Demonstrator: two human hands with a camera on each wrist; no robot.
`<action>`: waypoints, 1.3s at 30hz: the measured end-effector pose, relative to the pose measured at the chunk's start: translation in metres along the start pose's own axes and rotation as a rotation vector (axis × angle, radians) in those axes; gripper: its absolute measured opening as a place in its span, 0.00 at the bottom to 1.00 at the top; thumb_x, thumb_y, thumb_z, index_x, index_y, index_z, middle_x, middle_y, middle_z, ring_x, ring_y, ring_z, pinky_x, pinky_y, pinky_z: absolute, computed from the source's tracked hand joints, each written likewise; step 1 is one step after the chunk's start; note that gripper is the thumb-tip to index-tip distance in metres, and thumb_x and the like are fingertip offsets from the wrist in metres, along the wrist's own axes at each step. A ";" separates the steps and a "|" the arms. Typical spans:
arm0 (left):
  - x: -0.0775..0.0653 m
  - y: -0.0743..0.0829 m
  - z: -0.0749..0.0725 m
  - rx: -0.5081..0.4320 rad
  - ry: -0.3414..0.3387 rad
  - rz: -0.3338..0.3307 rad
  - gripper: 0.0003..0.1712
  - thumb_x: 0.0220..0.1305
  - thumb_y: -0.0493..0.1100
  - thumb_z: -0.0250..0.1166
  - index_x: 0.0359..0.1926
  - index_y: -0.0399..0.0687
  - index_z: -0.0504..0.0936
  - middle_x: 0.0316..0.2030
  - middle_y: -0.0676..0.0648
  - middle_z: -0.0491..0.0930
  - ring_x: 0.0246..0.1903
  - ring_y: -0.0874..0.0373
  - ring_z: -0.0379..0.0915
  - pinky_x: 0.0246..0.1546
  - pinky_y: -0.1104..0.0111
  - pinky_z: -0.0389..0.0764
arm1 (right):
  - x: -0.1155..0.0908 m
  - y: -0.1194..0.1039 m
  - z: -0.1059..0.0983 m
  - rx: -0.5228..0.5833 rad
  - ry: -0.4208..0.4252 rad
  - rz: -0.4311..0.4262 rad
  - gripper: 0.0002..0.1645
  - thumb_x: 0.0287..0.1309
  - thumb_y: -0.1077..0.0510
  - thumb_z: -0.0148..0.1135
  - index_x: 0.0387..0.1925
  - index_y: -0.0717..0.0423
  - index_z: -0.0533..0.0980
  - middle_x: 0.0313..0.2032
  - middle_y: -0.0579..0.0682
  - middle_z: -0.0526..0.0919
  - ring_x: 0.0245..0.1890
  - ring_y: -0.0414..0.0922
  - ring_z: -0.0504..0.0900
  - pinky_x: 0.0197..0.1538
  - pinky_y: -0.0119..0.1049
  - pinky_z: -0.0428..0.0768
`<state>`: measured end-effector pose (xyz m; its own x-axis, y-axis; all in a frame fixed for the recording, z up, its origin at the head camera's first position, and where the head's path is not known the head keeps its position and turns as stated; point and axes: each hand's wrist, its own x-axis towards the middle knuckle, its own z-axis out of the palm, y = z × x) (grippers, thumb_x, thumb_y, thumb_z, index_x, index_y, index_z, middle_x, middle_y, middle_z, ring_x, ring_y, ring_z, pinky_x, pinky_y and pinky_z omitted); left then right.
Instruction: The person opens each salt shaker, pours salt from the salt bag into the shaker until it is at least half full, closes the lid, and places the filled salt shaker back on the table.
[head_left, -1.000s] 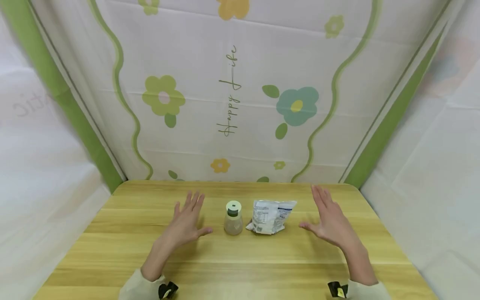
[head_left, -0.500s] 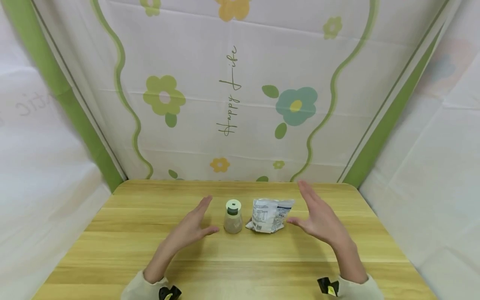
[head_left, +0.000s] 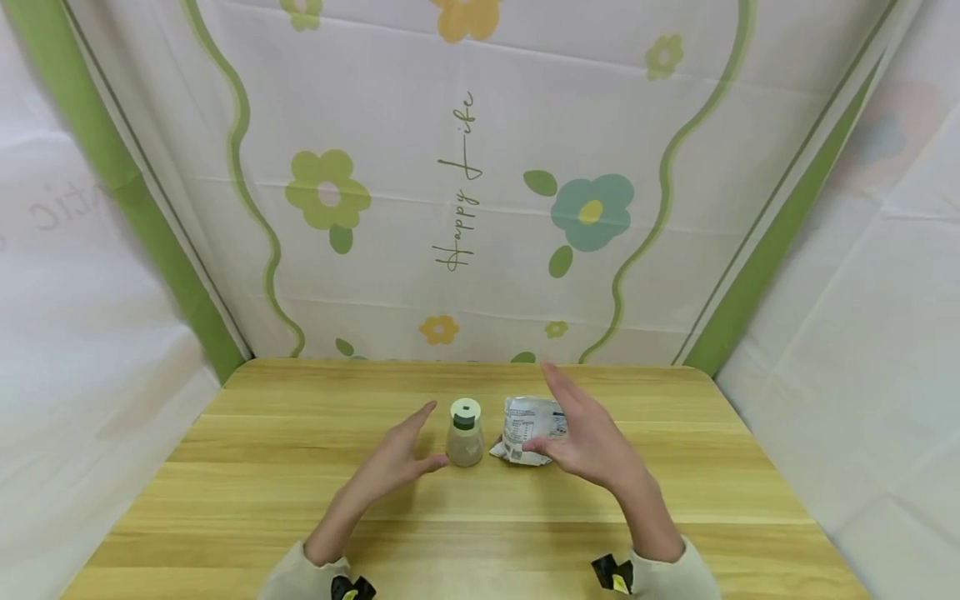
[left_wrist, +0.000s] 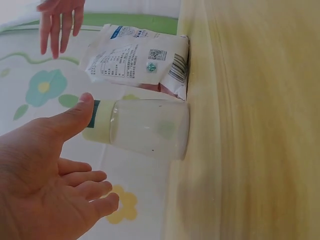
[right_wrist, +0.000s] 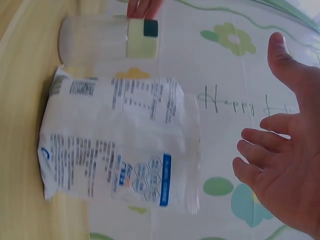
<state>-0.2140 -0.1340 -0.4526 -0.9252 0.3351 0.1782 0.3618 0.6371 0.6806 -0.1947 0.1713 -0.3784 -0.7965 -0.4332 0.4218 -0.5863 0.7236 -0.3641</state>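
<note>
A clear jar (head_left: 465,448) with a pale yellow-green cap and dark green flap stands upright on the wooden table. Just right of it sits a white printed plastic packet (head_left: 517,425), its right part hidden by a hand in the head view. My left hand (head_left: 390,462) is left of the jar, thumb and fingers spread apart, holding nothing. In the left wrist view the jar (left_wrist: 145,127) is beyond the thumb. My right hand (head_left: 596,442) hovers by the packet's right side, thumb apart from fingers. The right wrist view shows a gap between that hand and the packet (right_wrist: 115,145).
The light wooden table (head_left: 480,533) has rounded back corners. A white curtain (head_left: 390,267) printed with flowers hangs behind it, and white fabric hangs at both sides. Black wrist mounts (head_left: 613,573) sit by the pale sleeves (head_left: 675,575).
Both hands have moved inward: the left hand rightward to the jar, the right hand leftward to the packet, now covering part of it. Jar and packet stay where they were.
</note>
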 end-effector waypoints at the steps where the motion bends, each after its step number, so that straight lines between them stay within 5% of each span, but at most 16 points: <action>1: 0.001 0.000 0.001 -0.004 0.001 0.003 0.52 0.57 0.46 0.75 0.75 0.35 0.57 0.72 0.33 0.63 0.69 0.36 0.62 0.68 0.45 0.68 | 0.002 -0.002 0.002 0.005 0.003 -0.009 0.66 0.47 0.44 0.78 0.77 0.63 0.51 0.75 0.62 0.58 0.73 0.59 0.62 0.69 0.57 0.70; 23: 0.013 -0.003 0.020 -0.071 0.038 0.019 0.51 0.55 0.43 0.77 0.72 0.30 0.60 0.69 0.30 0.66 0.67 0.33 0.66 0.64 0.44 0.72 | 0.026 -0.034 0.055 0.107 -0.057 -0.093 0.60 0.54 0.44 0.73 0.77 0.63 0.51 0.74 0.63 0.59 0.72 0.58 0.65 0.67 0.51 0.73; 39: 0.025 -0.010 0.036 -0.147 0.071 0.079 0.45 0.54 0.36 0.76 0.69 0.29 0.65 0.67 0.31 0.69 0.64 0.33 0.69 0.59 0.48 0.78 | 0.037 -0.044 0.107 0.157 0.110 0.014 0.46 0.55 0.59 0.73 0.70 0.70 0.62 0.68 0.68 0.69 0.67 0.62 0.71 0.65 0.51 0.75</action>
<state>-0.2366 -0.1067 -0.4802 -0.9024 0.3266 0.2812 0.4176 0.5011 0.7580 -0.2140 0.0661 -0.4356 -0.7888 -0.3559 0.5011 -0.5980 0.6327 -0.4920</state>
